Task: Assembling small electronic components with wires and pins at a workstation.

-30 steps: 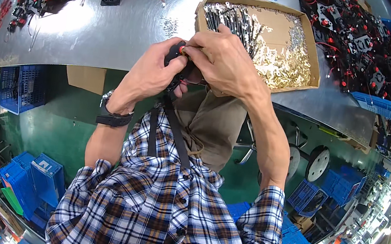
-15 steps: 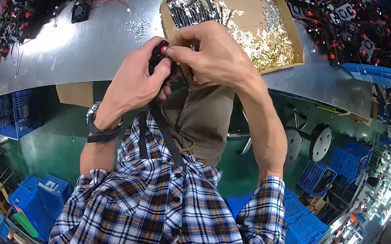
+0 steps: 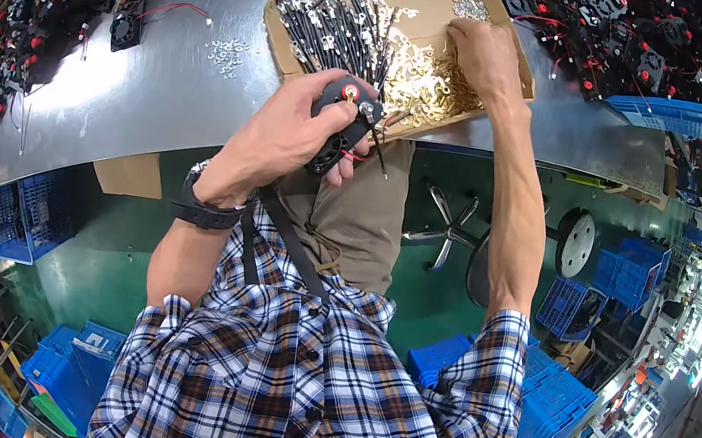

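My left hand (image 3: 278, 130) grips a black plastic fan module (image 3: 330, 92), its thumb pressing near a red terminal (image 3: 351, 91) with a brass-coloured piece at its centre. A silver stud (image 3: 366, 109) stands beside the terminal, and a short black lead hangs below. Across the shallow cardboard tray (image 3: 275, 42), my right hand (image 3: 489, 58) reaches to the far right, fingers drawn together by small silver rings or nuts (image 3: 471, 6); what lies between its fingertips is hidden. Gold-coloured lugs (image 3: 421, 91) and black cables with ring ends (image 3: 332, 29) fill other parts of the tray.
Silver rings (image 3: 229, 56) lie loose on the metal table (image 3: 152, 82), left of the tray. Piles of black fan modules with red wires (image 3: 127, 23) occupy both sides. A blue basket (image 3: 683, 121) sits at the right edge; a stool base (image 3: 448, 234) stands below.
My right hand has left the module and moved right into the tray's far side. My left hand has shifted right with the module, now turned so its red terminal faces up.
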Demonstrator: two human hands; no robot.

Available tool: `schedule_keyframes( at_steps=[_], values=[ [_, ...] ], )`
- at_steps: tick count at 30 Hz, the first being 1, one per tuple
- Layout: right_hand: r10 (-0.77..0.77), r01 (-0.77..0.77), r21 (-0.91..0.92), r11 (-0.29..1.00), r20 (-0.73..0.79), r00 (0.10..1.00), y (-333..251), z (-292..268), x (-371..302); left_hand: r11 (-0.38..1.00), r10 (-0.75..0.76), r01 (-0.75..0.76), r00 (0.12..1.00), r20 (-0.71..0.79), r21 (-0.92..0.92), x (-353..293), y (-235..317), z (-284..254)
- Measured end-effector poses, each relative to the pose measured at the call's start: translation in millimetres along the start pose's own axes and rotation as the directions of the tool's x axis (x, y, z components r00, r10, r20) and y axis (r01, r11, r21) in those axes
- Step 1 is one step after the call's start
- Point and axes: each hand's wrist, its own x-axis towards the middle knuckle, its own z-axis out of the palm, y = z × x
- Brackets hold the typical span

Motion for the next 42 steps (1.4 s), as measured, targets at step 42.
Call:
schedule_keyframes(
  at_steps=[42],
  values=[
    [-0.092,-0.166,0.700,0.694,0.316,0.944,-125,-58,-50,0.987,0.096,-0.093,0.995,-0.020,0.134,8,-12,-1]
  ],
)
